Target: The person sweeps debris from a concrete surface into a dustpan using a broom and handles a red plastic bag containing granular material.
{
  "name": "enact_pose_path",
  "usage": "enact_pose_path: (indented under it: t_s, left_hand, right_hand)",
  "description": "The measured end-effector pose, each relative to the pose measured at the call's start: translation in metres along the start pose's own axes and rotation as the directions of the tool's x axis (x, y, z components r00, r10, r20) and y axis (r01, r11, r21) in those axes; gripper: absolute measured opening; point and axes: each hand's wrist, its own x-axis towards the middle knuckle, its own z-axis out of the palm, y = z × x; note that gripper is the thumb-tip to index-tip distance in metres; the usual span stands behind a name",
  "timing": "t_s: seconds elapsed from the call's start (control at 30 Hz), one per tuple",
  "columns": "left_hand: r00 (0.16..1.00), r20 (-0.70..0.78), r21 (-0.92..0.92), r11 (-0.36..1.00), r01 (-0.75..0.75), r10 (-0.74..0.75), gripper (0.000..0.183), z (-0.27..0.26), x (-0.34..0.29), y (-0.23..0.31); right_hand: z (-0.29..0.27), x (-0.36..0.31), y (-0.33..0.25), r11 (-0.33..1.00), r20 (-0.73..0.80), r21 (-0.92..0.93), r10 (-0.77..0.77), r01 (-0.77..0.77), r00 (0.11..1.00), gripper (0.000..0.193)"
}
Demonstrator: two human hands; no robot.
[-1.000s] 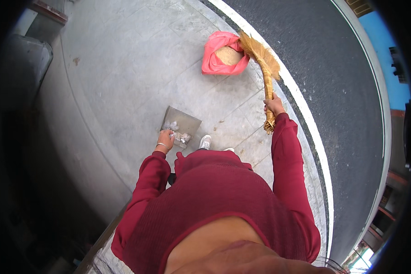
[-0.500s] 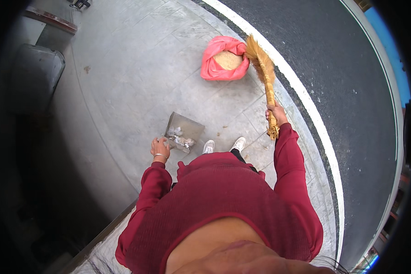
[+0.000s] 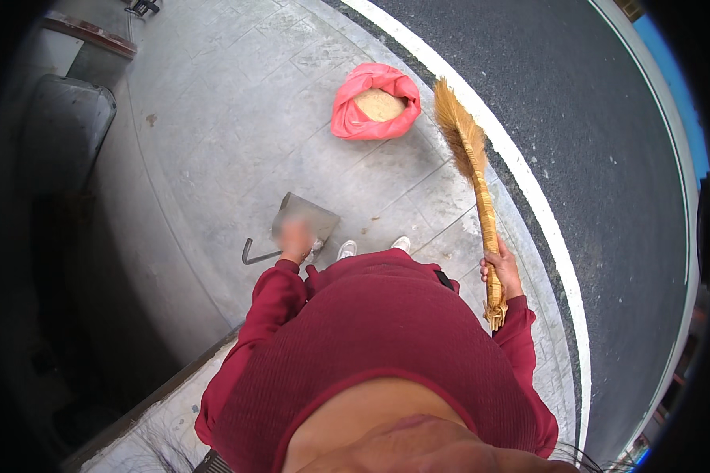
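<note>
right hand [image 3: 503, 268] clenched round the straw broom [image 3: 473, 181], left hand [image 3: 296, 240] blurred, seemingly gripping the grey metal dustpan [image 3: 306, 217]; pink sack [image 3: 375, 102] lies far on the pavement

Right hand [image 3: 503, 266] grips straw broom [image 3: 472, 169], bristles up near pink sack [image 3: 375, 102]. Left hand [image 3: 295, 240], blurred, holds grey dustpan [image 3: 308, 217] over pavement [image 3: 237, 118].

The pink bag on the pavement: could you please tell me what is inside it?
The pink bag is open at the top, showing a tan, sandy-looking heap inside. How deep that goes, and anything beneath it, is covered by the bag's folded sides.
</note>
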Motion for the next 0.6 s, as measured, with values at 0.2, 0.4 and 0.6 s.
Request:
enact_pose_path:
  t_s: [0.2,0.4,0.6]
  left_hand:
    - [0.991,-0.112,-0.080,0.993,-0.087,0.077,0.021,0.016,0.002,0.020]
    - [0.995,-0.091,-0.092,0.994,-0.057,0.049,0.026,0.005,0.001,0.042]
    - [0.999,-0.053,-0.176,0.984,-0.002,-0.008,0.024,0.013,-0.011,0.023]
  right_hand:
    - [0.001,-0.040,-0.017,0.900,-0.001,-0.434,-0.047,0.042,0.999,0.074]
    - [0.007,0.002,-0.026,0.438,0.165,-0.859,-0.252,0.264,0.954,0.077]
    - [0.046,0.087,-0.047,0.070,0.301,-0.937,-0.329,0.341,0.895,0.075]
